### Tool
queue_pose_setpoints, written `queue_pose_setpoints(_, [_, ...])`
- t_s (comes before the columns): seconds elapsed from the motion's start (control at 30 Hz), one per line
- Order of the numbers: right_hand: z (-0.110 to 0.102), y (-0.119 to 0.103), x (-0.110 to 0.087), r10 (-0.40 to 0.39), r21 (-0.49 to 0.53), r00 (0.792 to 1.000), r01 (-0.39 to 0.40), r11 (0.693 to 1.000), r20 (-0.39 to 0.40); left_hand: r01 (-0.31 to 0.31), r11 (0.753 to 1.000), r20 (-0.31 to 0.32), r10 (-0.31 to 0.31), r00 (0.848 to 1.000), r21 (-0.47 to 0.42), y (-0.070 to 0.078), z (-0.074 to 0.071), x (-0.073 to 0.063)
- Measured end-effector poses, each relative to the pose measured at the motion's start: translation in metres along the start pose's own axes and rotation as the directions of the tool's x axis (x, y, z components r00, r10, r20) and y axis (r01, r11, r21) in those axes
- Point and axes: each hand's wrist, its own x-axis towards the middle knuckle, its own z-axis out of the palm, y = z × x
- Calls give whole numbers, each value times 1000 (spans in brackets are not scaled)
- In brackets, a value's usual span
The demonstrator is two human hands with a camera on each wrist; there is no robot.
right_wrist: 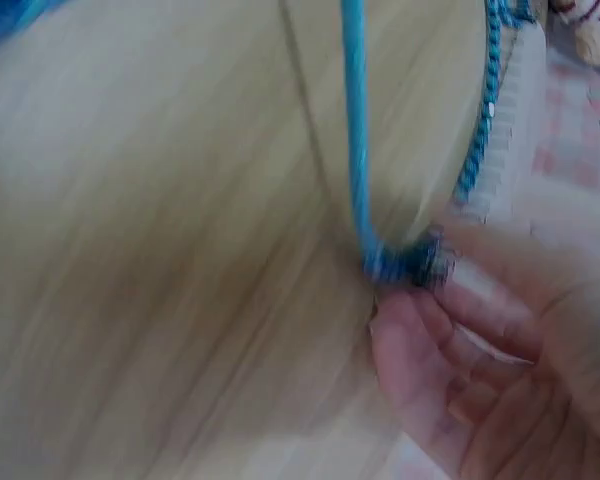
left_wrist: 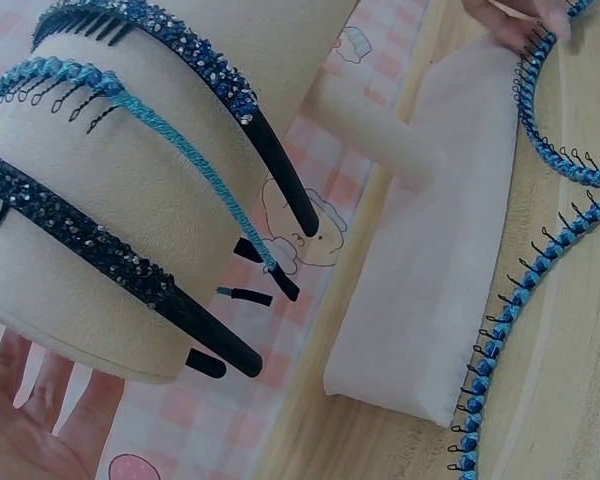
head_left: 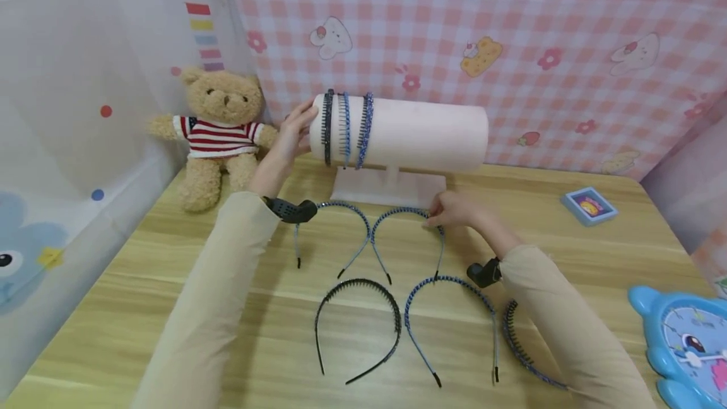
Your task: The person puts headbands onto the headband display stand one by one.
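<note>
A pale cylindrical headband stand lies level on its flat base. Round its left part sit a dark sparkly headband, a light blue braided headband and a glittery blue headband. My left hand supports the cylinder's left end with fingers extended. In front of the base, my right hand pinches the top right of a blue toothed headband between thumb and fingers; its blue side shows in the right wrist view. Another blue headband lies beside it to the left.
Nearer me lie a black headband, a blue one and a dark blue one partly under my right sleeve. A teddy bear sits at left, a small blue frame and a blue clock at right.
</note>
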Motion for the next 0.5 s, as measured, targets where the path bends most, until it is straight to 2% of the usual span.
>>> queue_pose_setpoints(0.17, [6, -3, 5, 26, 10, 999, -26, 1000, -43, -7, 1000, 15, 7, 1000, -3, -2, 4, 2])
queue_pose_setpoints(0.37, [-7, 1, -1, -26, 56, 1000, 26, 998, 5, -6, 1000, 7, 6, 1000, -5, -1, 4, 2])
queue_pose_setpoints(0.43, [-14, 5, -7, -9, 99, 1000, 7, 995, 24, 0, 1000, -2, 0, 1000, -20, -1, 3, 2])
queue_pose_setpoints(0.5, [-21, 8, -15, 40, 159, 998, -45, 986, 38, 2, 1000, -4, -2, 1000, -29, -2, 2, 2])
